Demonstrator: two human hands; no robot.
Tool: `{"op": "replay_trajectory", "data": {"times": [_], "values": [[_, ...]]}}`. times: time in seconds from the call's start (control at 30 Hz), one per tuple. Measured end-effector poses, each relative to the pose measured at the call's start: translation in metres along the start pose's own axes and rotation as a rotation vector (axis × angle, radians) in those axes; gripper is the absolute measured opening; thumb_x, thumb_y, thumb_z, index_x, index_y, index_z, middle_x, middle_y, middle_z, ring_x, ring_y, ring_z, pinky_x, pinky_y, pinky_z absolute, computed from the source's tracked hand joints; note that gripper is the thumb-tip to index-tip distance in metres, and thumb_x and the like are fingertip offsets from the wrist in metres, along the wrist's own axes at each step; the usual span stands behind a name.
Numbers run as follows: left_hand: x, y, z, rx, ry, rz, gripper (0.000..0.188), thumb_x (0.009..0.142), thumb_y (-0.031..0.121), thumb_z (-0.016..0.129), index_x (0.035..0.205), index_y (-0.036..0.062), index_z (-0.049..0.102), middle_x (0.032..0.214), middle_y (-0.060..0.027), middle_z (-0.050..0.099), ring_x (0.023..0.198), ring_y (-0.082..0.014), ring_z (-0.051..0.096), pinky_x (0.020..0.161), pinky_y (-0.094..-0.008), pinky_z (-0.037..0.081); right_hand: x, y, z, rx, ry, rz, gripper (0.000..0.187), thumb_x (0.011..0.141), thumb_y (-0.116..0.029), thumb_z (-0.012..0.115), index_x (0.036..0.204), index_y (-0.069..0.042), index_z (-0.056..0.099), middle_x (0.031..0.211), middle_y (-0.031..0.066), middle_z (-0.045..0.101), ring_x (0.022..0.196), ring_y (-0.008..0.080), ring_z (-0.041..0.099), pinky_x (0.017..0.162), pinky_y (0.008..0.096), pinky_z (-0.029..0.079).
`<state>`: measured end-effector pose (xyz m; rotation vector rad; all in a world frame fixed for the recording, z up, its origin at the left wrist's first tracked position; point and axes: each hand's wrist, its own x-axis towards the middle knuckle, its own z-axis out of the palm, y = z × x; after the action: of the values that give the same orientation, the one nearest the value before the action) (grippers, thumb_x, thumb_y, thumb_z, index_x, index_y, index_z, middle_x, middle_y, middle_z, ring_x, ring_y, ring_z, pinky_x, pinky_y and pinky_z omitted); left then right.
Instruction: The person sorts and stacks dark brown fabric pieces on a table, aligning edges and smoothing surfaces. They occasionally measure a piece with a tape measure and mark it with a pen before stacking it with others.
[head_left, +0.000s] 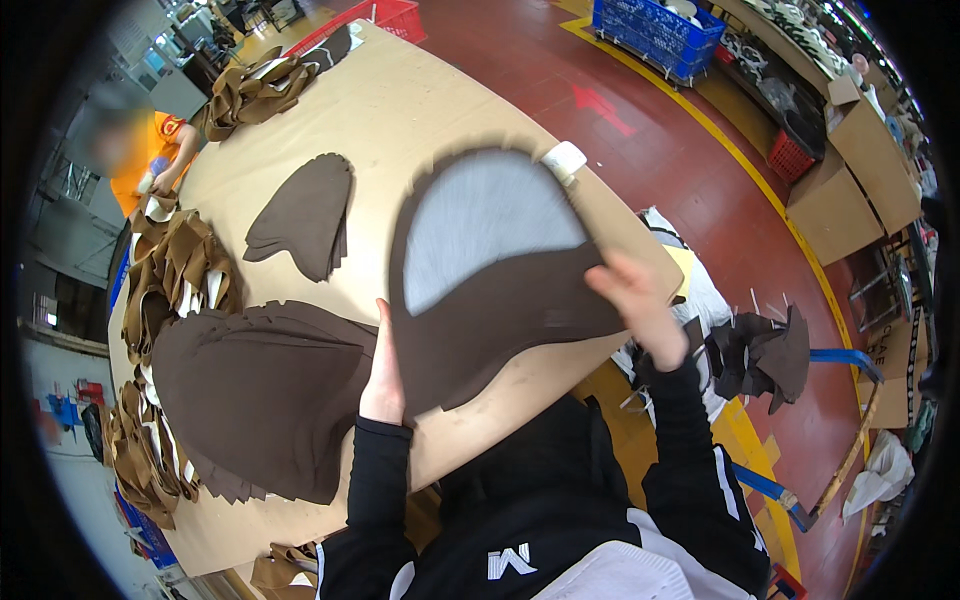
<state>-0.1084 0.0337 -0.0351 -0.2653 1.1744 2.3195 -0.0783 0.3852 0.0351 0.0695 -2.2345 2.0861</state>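
Between my hands is a dark brown, curved-edged cut panel (500, 300) of sheet material, with a light grey patch (495, 225) across its upper part. The panel is tilted up over the table and blurred by motion. My left hand (384, 370) holds its left edge, one digit pointing up along it and the others hidden behind. At the right edge, my right hand (640, 300) grips the panel, its fingers smeared. A pile of large dark brown panels (260, 395) lies left of my left hand. Farther off sits a smaller stack of dark brown pieces (305, 215).
Brown and white pieces (185, 265) are heaped along the left edge of the paper-covered table (420, 90). A white roll (564, 160) sits at its right edge. Beyond the left edge is a person in orange (150, 150). Dark scraps (765, 350) hang at right.
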Motion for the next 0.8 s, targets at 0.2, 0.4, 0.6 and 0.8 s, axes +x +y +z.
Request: {"op": "replay_trajectory", "data": {"times": [0.2, 0.4, 0.6, 0.8], "values": [[-0.005, 0.005, 0.051, 0.483, 0.101, 0.099, 0.056, 0.095, 0.021, 0.069, 0.142, -0.0014, 0.046, 0.132, -0.0114, 0.06, 0.116, -0.0175, 0.059, 0.098, -0.0319, 0.048, 0.0, 0.031, 0.033, -0.818, 0.124, -0.22, 0.049, 0.097, -0.027, 0.063, 0.139, -0.007, 0.051, 0.143, 0.0224, 0.049, 0.137, 0.037, 0.043, 0.111, 0.0461, 0.037], [-0.028, 0.0, 0.06, 0.561, 0.01, 0.46, 0.059, 0.087, 0.003, 0.075, 0.139, -0.0019, 0.048, 0.128, -0.0087, 0.061, 0.112, -0.0159, 0.059, 0.098, -0.031, 0.046, -0.002, 0.028, 0.024, -0.672, -0.011, -0.167, 0.081, 0.089, -0.033, 0.075, 0.153, -0.005, 0.034, 0.149, 0.0206, 0.046, 0.141, 0.0334, 0.041, 0.118, 0.0437, 0.03], [-0.05, 0.014, 0.052, 0.617, 0.021, 0.924, 0.082, 0.075, 0.013, 0.089, 0.139, 0.0026, 0.039, 0.127, -0.0103, 0.059, 0.109, -0.0174, 0.06, 0.097, -0.0325, 0.049, -0.01, -0.06, 0.022, 0.007, -0.165, -0.181, 0.088, 0.073, 0.004, 0.084, 0.149, -0.006, 0.041, 0.134, 0.0065, 0.056, 0.122, 0.0125, 0.054, 0.104, 0.0288, 0.044], [-0.024, 0.004, 0.038, 0.769, -0.098, 0.542, 0.129, 0.054, 0.034, 0.1, 0.152, 0.0, 0.024, 0.145, -0.0143, 0.045, 0.132, -0.0266, 0.048, 0.108, -0.0387, 0.042, -0.025, 0.003, 0.022, -0.489, -0.02, -0.143, 0.087, 0.07, -0.032, 0.091, 0.14, -0.003, 0.047, 0.133, 0.0161, 0.055, 0.125, 0.0297, 0.053, 0.106, 0.0394, 0.041]]}}
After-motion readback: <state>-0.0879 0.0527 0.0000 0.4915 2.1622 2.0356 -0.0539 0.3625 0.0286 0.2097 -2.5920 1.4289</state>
